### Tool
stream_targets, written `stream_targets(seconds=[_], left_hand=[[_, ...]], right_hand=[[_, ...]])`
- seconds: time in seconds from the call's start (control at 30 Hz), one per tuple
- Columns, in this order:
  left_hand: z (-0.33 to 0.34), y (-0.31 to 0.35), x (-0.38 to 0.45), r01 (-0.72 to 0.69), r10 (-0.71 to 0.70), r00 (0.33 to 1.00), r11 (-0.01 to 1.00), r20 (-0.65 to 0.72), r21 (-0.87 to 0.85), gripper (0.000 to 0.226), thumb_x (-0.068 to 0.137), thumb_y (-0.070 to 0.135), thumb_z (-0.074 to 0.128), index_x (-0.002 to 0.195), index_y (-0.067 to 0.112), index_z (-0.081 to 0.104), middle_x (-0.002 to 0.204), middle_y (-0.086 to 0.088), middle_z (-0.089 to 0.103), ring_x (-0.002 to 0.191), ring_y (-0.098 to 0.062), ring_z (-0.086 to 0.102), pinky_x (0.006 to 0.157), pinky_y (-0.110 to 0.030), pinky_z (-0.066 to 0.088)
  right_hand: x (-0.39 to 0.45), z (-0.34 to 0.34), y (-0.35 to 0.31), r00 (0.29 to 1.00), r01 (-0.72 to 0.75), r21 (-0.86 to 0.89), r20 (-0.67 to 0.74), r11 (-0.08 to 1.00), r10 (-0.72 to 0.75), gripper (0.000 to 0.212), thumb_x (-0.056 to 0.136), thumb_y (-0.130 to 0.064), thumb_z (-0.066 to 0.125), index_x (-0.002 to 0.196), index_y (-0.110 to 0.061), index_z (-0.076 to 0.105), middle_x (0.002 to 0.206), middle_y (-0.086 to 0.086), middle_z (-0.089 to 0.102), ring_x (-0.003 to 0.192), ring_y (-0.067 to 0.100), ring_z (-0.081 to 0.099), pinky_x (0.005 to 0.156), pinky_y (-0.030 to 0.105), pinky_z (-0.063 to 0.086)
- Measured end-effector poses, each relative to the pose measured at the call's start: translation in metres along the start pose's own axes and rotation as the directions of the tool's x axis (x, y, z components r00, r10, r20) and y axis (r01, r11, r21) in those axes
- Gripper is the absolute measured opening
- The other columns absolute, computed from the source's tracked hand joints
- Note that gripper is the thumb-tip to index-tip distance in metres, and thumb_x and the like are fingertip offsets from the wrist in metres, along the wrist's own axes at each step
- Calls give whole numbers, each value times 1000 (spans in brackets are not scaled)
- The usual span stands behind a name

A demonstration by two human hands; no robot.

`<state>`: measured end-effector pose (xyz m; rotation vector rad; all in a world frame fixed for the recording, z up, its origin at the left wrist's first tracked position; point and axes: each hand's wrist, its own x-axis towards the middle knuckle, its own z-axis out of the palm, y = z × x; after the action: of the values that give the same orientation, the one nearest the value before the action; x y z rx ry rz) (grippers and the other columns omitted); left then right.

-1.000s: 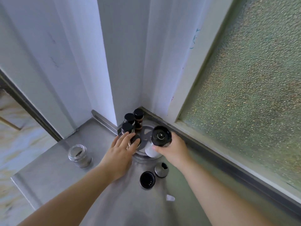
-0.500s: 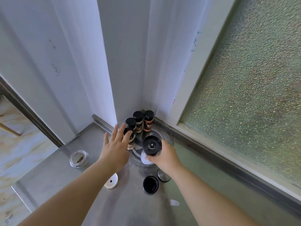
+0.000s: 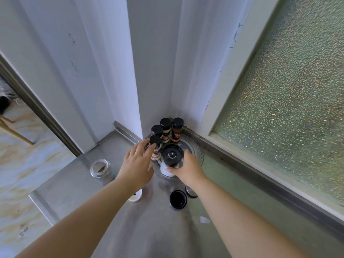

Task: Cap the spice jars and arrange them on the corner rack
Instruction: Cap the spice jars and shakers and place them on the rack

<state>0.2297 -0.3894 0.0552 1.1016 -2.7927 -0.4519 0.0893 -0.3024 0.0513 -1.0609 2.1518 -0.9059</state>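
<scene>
A round clear rack [image 3: 197,155] sits in the corner of the steel counter. Several black-capped spice jars stand along its back, among them one with an orange label [image 3: 176,129] and a front one [image 3: 155,148]. My left hand [image 3: 136,164] is spread open, its fingertips against the front jar. My right hand [image 3: 187,167] grips a taller grinder jar with a black top and white contents [image 3: 172,157], held upright at the rack's front edge. An uncapped glass jar [image 3: 100,167] stands on the counter to the left.
Loose on the counter near my arms lie a black shaker cap [image 3: 178,199], a silver lid [image 3: 190,190] and a white lid [image 3: 135,196]. White walls close the corner; a frosted window runs along the right. The counter's edge drops off at the left.
My right hand has brought the grinder jar leftward to the rack's front. My left hand went from the rack's edge to the front small jar, fingers spread. The camera tilted.
</scene>
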Motion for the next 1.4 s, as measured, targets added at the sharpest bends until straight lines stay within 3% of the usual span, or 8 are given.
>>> stream_targets(seconds=[0.1,0.23,0.5,0.67,0.9,1.07,1.23,1.4], left_hand=[[2,3,-18,1,-1,1000,999,3,-50,59,84,18,52,137,20,27,147,-6,23,135,-28,22,109,-42,28],[16,4,-41,-6,8,1000,996,20,-92,55,82,18,55,134,17,35,140,-6,37,128,-28,31,106,-40,33],[46,35,-71,-23,56,962,992,269,-125,44,89,22,46,132,21,36,135,2,42,125,-21,39,101,-32,35],[53,87,-73,-164,216,944,963,249,-213,43,87,19,47,130,19,39,130,-2,45,122,-24,41,96,-33,39],[75,180,-90,-362,484,834,842,264,-400,48,77,28,47,125,19,47,126,2,53,119,-17,46,93,-19,35],[103,225,-115,-321,573,647,803,503,-502,69,70,22,59,134,22,32,126,14,38,121,-5,37,89,-7,22],[135,247,-121,-119,464,672,837,578,-534,70,67,14,74,127,26,39,121,7,52,105,-7,49,83,-15,34],[144,251,-120,-79,464,697,807,547,-585,49,60,10,74,93,38,49,100,6,63,93,-12,60,80,-25,47]], right_hand=[[-5,-7,8,1000,17,-15,-24,1000,-17,45,71,-10,72,112,-16,55,115,1,57,110,16,54,89,23,38],[-28,-24,22,1000,9,-155,-8,988,-10,36,78,-8,62,114,-11,58,107,4,58,94,12,54,80,18,36],[-84,-40,56,999,5,-247,50,969,8,24,81,-13,62,105,-14,63,104,-1,61,87,8,52,76,15,38],[-126,-80,77,999,-2,-259,-45,966,-10,26,82,-17,64,108,-14,63,106,1,62,87,7,52,70,3,32],[-222,-141,127,971,-146,-247,-220,958,91,29,82,-18,63,111,-15,62,108,0,65,88,1,51,74,-5,28],[-271,-146,155,955,-220,-206,-245,953,167,31,82,-21,62,113,-17,61,110,0,64,91,3,52,75,-3,29],[-291,-147,167,940,-241,-154,-283,958,191,31,82,-19,62,113,-18,61,109,-1,63,90,0,51,76,-3,30],[-303,-150,176,934,-266,-109,-273,958,229,32,83,-21,62,115,-22,59,107,-7,62,92,-1,52,78,-2,31]])
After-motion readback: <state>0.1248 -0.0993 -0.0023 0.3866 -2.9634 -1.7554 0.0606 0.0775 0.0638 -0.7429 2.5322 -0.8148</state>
